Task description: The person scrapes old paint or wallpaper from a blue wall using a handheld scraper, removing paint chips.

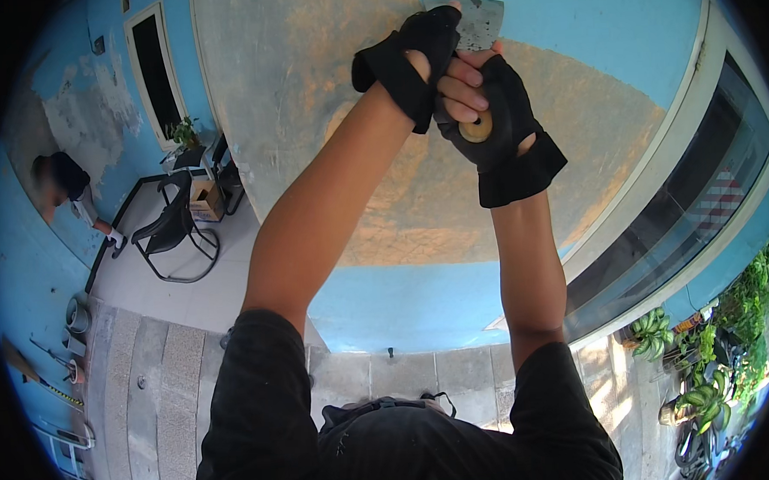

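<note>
Both my hands wear black fingerless gloves and are raised in front of a wall (414, 193). My right hand (494, 106) is wrapped around the handle of a scraper; the handle's round, wood-coloured end (476, 128) shows below the fingers. Above it, the wide, speckled metal blade (480, 22) spreads over the wall near a border of blue paint (581, 19). My left hand (430, 35) grips the scraper at the left side of the blade, its fingers mostly hidden. Bare grey and orange-brown patches cover much of this wall.
At right, a framed window (664, 170) adjoins the wall, with potted plants (707, 399) below. At left stand a black chair (171, 223), a cardboard box (206, 201) and a small table with a plant (185, 131). Another person (70, 180) is by the far left wall.
</note>
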### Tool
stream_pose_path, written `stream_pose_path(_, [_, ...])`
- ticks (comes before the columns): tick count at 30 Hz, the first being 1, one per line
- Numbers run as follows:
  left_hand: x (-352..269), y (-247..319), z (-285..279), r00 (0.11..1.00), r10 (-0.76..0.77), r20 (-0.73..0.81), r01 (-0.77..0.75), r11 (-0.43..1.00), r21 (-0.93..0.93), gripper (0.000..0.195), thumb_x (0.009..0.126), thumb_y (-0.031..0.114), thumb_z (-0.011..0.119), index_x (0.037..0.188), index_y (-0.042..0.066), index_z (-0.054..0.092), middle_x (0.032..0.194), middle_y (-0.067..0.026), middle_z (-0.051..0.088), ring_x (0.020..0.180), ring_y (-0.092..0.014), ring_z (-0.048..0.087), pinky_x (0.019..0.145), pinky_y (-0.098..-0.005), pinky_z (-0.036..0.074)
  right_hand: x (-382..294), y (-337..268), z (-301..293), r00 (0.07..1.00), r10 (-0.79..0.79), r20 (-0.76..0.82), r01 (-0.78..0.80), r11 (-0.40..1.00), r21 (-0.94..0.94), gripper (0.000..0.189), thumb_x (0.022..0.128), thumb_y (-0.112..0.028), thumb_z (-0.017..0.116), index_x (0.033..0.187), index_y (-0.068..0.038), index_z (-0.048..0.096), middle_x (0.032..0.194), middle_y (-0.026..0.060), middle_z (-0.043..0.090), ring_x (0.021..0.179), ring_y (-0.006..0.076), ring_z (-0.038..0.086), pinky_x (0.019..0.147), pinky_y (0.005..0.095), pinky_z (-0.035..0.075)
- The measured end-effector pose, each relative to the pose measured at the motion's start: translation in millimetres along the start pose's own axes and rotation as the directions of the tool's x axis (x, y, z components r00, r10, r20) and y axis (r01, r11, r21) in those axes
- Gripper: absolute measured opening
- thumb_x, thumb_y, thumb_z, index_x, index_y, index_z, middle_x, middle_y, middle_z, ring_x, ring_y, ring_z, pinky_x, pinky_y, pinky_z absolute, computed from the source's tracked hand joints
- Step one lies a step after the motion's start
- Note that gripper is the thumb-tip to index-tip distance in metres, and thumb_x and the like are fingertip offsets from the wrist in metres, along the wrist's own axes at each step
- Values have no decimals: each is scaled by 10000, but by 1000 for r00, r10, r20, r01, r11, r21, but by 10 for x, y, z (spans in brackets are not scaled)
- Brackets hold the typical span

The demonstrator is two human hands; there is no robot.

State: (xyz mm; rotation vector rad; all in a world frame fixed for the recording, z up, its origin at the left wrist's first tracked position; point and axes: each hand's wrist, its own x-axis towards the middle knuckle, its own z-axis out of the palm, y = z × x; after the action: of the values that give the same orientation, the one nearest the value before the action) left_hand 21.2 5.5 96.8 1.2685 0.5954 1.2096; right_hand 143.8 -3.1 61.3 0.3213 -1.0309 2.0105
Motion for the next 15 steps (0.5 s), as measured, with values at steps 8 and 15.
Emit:
stream_pose_path(8, [117, -97, -16, 998, 16, -57, -17, 1000, -21, 484, 980, 428, 403, 1087, 8, 616, 794, -128, 695, 528, -220, 631, 429, -345, 549, -52, 36, -23, 1000, 28, 0, -28, 999, 44, 232, 990, -212, 455, 793, -90, 465, 657, -18, 457, 494, 102, 413, 452, 263, 370])
stream_pose_path(15, [139, -106, -114, 975, 200, 98, -202, 979, 12, 519, 977, 458, 382, 1078, 6, 617, 782, -135, 689, 496, -241, 619, 415, -362, 549, -25, 72, 37, 1000, 5, 28, -7, 999, 54, 214, 988, -202, 461, 804, -91, 470, 653, -18, 456, 493, 92, 414, 449, 252, 367])
